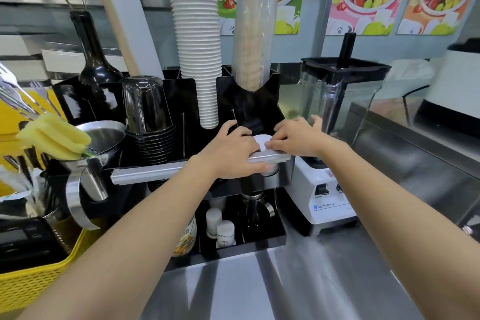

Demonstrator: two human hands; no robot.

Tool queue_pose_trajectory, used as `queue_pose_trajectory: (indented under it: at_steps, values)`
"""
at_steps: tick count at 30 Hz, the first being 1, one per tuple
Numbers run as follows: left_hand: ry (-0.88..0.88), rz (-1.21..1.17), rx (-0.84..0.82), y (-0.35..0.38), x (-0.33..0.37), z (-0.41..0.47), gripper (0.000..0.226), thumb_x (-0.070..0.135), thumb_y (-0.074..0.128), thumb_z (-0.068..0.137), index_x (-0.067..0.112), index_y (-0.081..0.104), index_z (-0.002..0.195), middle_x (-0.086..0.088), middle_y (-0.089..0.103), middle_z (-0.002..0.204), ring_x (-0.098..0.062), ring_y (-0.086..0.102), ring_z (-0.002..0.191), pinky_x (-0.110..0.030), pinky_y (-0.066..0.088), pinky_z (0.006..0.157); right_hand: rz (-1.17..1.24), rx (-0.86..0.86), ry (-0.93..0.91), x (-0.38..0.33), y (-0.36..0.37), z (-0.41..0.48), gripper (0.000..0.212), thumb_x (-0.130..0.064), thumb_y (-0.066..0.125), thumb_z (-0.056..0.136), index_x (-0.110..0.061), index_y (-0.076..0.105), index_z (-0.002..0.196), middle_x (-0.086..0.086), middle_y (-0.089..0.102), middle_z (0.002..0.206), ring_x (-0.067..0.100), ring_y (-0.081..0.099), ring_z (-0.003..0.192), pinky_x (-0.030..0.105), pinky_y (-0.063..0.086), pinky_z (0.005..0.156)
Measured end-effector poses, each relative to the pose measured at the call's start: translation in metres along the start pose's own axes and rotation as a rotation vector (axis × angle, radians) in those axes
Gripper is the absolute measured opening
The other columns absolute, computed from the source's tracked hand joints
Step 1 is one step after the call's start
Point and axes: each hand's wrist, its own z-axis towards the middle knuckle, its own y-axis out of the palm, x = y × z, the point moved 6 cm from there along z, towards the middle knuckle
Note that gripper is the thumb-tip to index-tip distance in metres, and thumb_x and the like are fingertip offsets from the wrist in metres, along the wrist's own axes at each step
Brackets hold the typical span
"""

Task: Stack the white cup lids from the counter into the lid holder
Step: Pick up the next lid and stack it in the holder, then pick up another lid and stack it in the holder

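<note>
A stack of white cup lids (261,141) sits in the right front compartment of the black lid holder (179,117), just behind its silver front rail. My left hand (233,148) curls around the left side of the stack, thumb under the rail by a lid edge (271,169). My right hand (296,138) lies flat over the stack's right side, fingers pressing on the top lid. Most of the stack is hidden by both hands.
Tall stacks of white cups (197,41) and clear cups (255,23) stand in the holder's rear slots, with black cups (149,117) at left. A blender (335,122) stands right beside it. A yellow basket (31,278) and metal pitcher (101,148) sit left; steel counter (298,288) in front.
</note>
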Motion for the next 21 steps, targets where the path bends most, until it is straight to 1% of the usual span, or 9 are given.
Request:
queue_pose_trajectory:
  at_steps: [2, 3, 6, 7, 9, 12, 14, 17, 21]
  values:
    - [-0.014, 0.01, 0.073, -0.004, 0.003, -0.011, 0.067, 0.068, 0.032, 0.082, 0.019, 0.056, 0.121, 0.003, 0.054, 0.133, -0.017, 0.024, 0.137, -0.04, -0.003, 0.113, 0.036, 0.206, -0.052, -0.003, -0.008, -0.012, 0.02, -0.047, 0.05, 0.085, -0.038, 0.068, 0.086, -0.005, 0.054, 0.126, 0.022, 0.037, 0.124, 0.053, 0.001, 0.105]
    - [-0.023, 0.006, 0.131, -0.006, 0.005, -0.02, 0.069, 0.069, 0.029, 0.081, 0.022, 0.052, 0.126, 0.003, 0.048, 0.139, -0.018, 0.022, 0.138, -0.041, -0.002, 0.114, 0.076, 0.305, -0.077, -0.004, -0.01, -0.022, 0.021, -0.048, 0.051, 0.084, -0.039, 0.066, 0.096, -0.005, 0.053, 0.126, 0.019, 0.038, 0.124, 0.047, 0.002, 0.105]
    - [-0.042, -0.054, 0.299, -0.011, 0.011, -0.058, 0.068, 0.066, 0.025, 0.079, 0.028, 0.046, 0.131, 0.0, 0.041, 0.146, -0.02, 0.022, 0.14, -0.042, 0.001, 0.115, 0.172, 0.512, -0.169, -0.02, 0.001, -0.058, 0.049, -0.06, 0.043, 0.078, -0.035, 0.054, 0.119, -0.003, 0.053, 0.127, 0.015, 0.04, 0.121, 0.026, 0.008, 0.089]
    - [-0.054, -0.071, 0.332, -0.009, 0.015, -0.073, 0.066, 0.064, 0.026, 0.081, 0.028, 0.045, 0.132, 0.0, 0.041, 0.146, -0.02, 0.022, 0.14, -0.043, 0.001, 0.115, 0.197, 0.523, -0.197, -0.028, 0.011, -0.069, 0.055, -0.061, 0.041, 0.076, -0.034, 0.052, 0.122, -0.001, 0.054, 0.128, 0.016, 0.042, 0.121, 0.025, 0.01, 0.087]
    - [-0.096, -0.119, 0.362, -0.001, 0.021, -0.104, 0.064, 0.062, 0.029, 0.082, 0.027, 0.044, 0.133, 0.0, 0.041, 0.146, -0.02, 0.023, 0.14, -0.043, 0.003, 0.115, 0.238, 0.487, -0.228, -0.041, 0.038, -0.089, 0.061, -0.06, 0.042, 0.076, -0.029, 0.048, 0.128, 0.005, 0.051, 0.133, 0.023, 0.042, 0.123, 0.034, 0.019, 0.092]
    - [-0.185, -0.199, 0.291, 0.026, 0.029, -0.15, 0.066, 0.065, 0.029, 0.081, 0.029, 0.04, 0.135, 0.002, 0.037, 0.148, -0.017, 0.02, 0.14, -0.039, 0.003, 0.114, 0.214, 0.467, -0.232, -0.059, 0.08, -0.12, 0.065, -0.058, 0.046, 0.079, -0.026, 0.039, 0.135, 0.01, 0.041, 0.142, 0.023, 0.04, 0.126, 0.042, 0.029, 0.095]
    - [-0.249, -0.243, 0.222, 0.051, 0.033, -0.181, 0.069, 0.068, 0.027, 0.079, 0.032, 0.036, 0.137, 0.004, 0.033, 0.15, -0.014, 0.017, 0.141, -0.035, 0.001, 0.113, 0.274, 0.371, -0.225, -0.069, 0.11, -0.141, 0.071, -0.062, 0.045, 0.078, -0.027, 0.031, 0.139, 0.009, 0.036, 0.146, 0.021, 0.038, 0.128, 0.04, 0.027, 0.097]
    - [-0.317, -0.297, 0.123, 0.085, 0.04, -0.223, 0.08, 0.076, 0.023, 0.074, 0.031, 0.033, 0.139, 0.005, 0.031, 0.151, -0.013, 0.017, 0.141, -0.031, 0.002, 0.112, 0.339, 0.074, -0.251, -0.086, 0.162, -0.171, 0.087, -0.069, 0.043, 0.072, -0.026, 0.017, 0.143, 0.002, 0.024, 0.152, 0.018, 0.027, 0.136, 0.037, 0.021, 0.102]
    - [-0.397, -0.403, -0.089, 0.129, 0.051, -0.266, 0.094, 0.082, 0.03, 0.065, 0.028, 0.026, 0.142, 0.006, 0.027, 0.152, -0.013, 0.017, 0.14, -0.029, 0.007, 0.11, 0.342, -0.273, -0.279, -0.108, 0.218, -0.211, 0.093, -0.053, 0.062, 0.077, -0.026, 0.004, 0.145, -0.002, 0.012, 0.155, 0.016, 0.014, 0.14, 0.038, 0.012, 0.11]
